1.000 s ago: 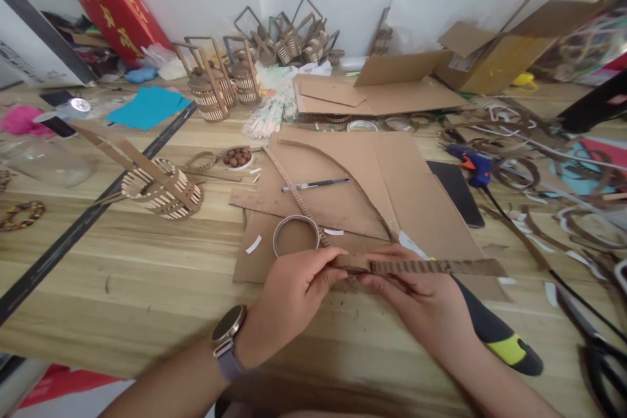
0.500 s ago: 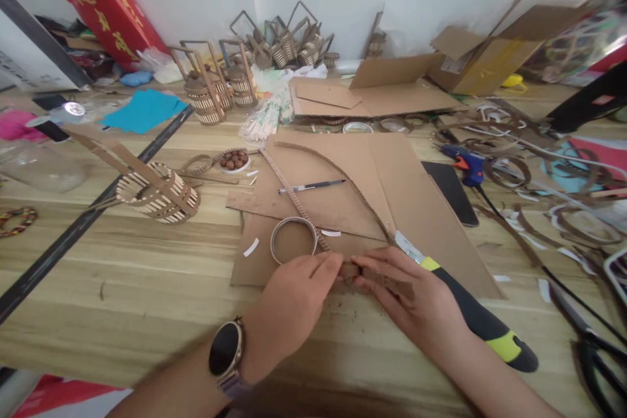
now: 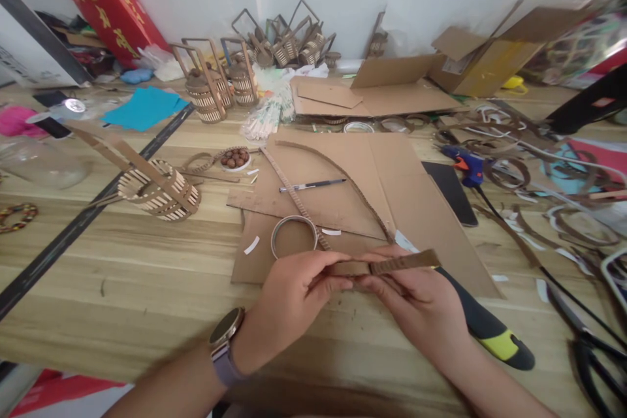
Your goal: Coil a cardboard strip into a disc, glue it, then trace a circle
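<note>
A brown cardboard strip point(image 3: 401, 263) with a ridged face is pinched between my two hands above the front edge of the cardboard sheet. My left hand point(image 3: 298, 287) grips its left part, thumb and fingers pressed together. Closed around the middle is my right hand point(image 3: 421, 300), and the strip's free end sticks out to the right over it. Just beyond my left hand lies a cardboard ring point(image 3: 273, 238). Two long ridged strips point(image 3: 337, 172) rest on the sheet. A yellow-and-black utility knife point(image 3: 482, 320) lies partly hidden behind my right hand.
A small slatted basket point(image 3: 161, 192) stands at left, near a dish of brown balls point(image 3: 235, 158). A pen point(image 3: 313, 185) lies on the cardboard sheet point(image 3: 416, 209). On the right are a blue glue gun point(image 3: 467, 166), black scissors point(image 3: 588, 346) and loose strips. Finished baskets point(image 3: 206, 98) stand behind.
The strip has turned in my hands, so its ridged end now points right, over my right hand. My left wrist has rotated a little.
</note>
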Demonstrator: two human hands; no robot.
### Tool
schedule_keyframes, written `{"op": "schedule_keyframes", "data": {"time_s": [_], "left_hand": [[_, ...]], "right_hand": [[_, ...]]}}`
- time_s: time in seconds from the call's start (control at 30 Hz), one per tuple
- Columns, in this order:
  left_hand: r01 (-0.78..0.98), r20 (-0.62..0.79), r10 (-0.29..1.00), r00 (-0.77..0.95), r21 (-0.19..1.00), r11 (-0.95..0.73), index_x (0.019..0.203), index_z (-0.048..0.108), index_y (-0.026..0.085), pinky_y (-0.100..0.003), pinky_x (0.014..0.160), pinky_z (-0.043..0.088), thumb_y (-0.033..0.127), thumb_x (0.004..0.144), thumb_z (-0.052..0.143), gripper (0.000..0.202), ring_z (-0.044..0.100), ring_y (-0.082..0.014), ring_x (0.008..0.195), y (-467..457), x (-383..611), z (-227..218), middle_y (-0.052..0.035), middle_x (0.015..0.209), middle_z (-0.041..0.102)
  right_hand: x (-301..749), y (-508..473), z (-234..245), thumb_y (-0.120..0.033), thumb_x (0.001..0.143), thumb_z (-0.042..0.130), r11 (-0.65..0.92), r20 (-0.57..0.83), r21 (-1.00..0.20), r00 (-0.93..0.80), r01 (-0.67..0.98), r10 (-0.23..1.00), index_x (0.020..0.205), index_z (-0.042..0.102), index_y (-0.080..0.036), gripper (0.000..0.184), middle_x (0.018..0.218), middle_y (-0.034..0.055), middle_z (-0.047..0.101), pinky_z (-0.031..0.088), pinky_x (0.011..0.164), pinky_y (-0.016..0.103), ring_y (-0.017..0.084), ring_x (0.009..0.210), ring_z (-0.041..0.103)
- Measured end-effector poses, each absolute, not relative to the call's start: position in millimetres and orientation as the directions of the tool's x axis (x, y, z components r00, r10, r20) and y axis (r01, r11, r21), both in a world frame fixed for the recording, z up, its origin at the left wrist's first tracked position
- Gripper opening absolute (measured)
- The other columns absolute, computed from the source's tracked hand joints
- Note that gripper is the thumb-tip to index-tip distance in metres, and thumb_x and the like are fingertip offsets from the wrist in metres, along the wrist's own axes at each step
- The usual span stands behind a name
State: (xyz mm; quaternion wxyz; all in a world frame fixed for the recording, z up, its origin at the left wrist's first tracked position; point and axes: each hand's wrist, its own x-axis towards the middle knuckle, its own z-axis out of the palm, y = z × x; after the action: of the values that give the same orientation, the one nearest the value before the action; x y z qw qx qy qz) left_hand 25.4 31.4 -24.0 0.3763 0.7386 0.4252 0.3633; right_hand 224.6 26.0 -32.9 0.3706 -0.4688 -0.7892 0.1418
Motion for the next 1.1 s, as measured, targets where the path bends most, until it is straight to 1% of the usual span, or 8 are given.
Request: {"op": "schedule_keyframes", "data": {"time_s": [0.23,0.43,0.67,0.77,0.9,0.97,1.03,1.1], "left_hand": [[0.332,0.094,0.907,0.41,0.911,-0.244,0.091,0.073,0.017,-0.018,0.059,0.041,0.021,0.09,0.065,0.009,0.061,-0.0114,0.065,35,25,-21,0.003,0.071,0.07],[0.424,0.128,0.902,0.412,0.85,-0.314,0.096,0.072,0.021,-0.019,0.062,0.042,0.018,0.091,0.063,0.011,0.065,-0.0126,0.07,35,24,-21,0.0025,0.078,0.073],[0.578,0.204,0.839,0.504,0.642,-0.504,0.106,0.065,0.016,-0.025,0.072,0.052,0.004,0.088,0.057,0.023,0.069,-0.0185,0.083,31,25,-32,-0.0029,0.092,0.074],[0.642,0.251,0.791,0.558,0.475,-0.602,0.111,0.061,0.014,-0.03,0.076,0.055,0.004,0.089,0.053,0.026,0.07,-0.0208,0.086,27,28,-39,-0.0058,0.1,0.074],[0.699,0.313,0.73,0.608,0.226,-0.679,0.119,0.058,0.008,-0.033,0.071,0.058,0.004,0.089,0.049,0.032,0.07,-0.0246,0.087,21,30,-43,-0.0135,0.109,0.072],[0.672,0.373,0.714,0.593,0.261,-0.694,0.119,0.058,0.008,-0.034,0.074,0.058,0.004,0.091,0.047,0.031,0.07,-0.0245,0.089,21,29,-42,-0.0138,0.11,0.072],[0.606,0.421,0.748,0.513,0.44,-0.663,0.119,0.06,0.012,-0.033,0.082,0.057,0.007,0.093,0.049,0.029,0.07,-0.0223,0.094,24,27,-40,-0.0101,0.109,0.074],[0.497,0.384,0.829,0.406,0.669,-0.553,0.119,0.062,0.016,-0.028,0.083,0.056,0.013,0.093,0.055,0.026,0.07,-0.0185,0.093,27,26,-36,-0.006,0.107,0.075]], "right_hand": [[221,26,-36,-0.04,0.092,0.058,0.503,0.443,-0.631,-0.258,0.591,0.859,0.078,0.071,-0.022,0.026,0.075,0.0036,0.074,0.056,0.059,0.023,0.018,0.068,0.07],[227,31,-33,-0.038,0.091,0.06,0.498,0.413,-0.647,-0.284,0.578,0.865,0.082,0.075,-0.025,0.021,0.084,0.0033,0.076,0.058,0.064,0.024,0.017,0.075,0.072],[233,31,-32,-0.03,0.094,0.056,0.577,0.42,-0.531,-0.398,0.621,0.815,0.099,0.073,-0.024,0.019,0.089,0.0048,0.074,0.06,0.067,0.025,0.016,0.078,0.072],[231,28,-40,-0.023,0.098,0.046,0.641,0.454,-0.399,-0.467,0.655,0.759,0.106,0.071,-0.02,0.026,0.09,0.0063,0.072,0.06,0.069,0.022,0.014,0.079,0.072],[228,23,-49,-0.019,0.1,0.038,0.672,0.487,-0.223,-0.516,0.707,0.705,0.109,0.069,-0.017,0.032,0.086,0.006,0.072,0.06,0.067,0.021,0.014,0.071,0.071],[227,22,-47,-0.018,0.1,0.038,0.671,0.516,-0.219,-0.5,0.708,0.696,0.109,0.069,-0.018,0.033,0.087,0.0062,0.073,0.06,0.067,0.021,0.014,0.073,0.072],[226,21,-41,-0.021,0.099,0.042,0.648,0.536,-0.301,-0.438,0.7,0.722,0.107,0.07,-0.02,0.029,0.088,0.006,0.073,0.06,0.068,0.021,0.014,0.076,0.072],[226,22,-34,-0.026,0.097,0.05,0.598,0.53,-0.426,-0.349,0.679,0.773,0.098,0.072,-0.022,0.022,0.086,0.0052,0.074,0.06,0.065,0.022,0.015,0.075,0.072]]}}
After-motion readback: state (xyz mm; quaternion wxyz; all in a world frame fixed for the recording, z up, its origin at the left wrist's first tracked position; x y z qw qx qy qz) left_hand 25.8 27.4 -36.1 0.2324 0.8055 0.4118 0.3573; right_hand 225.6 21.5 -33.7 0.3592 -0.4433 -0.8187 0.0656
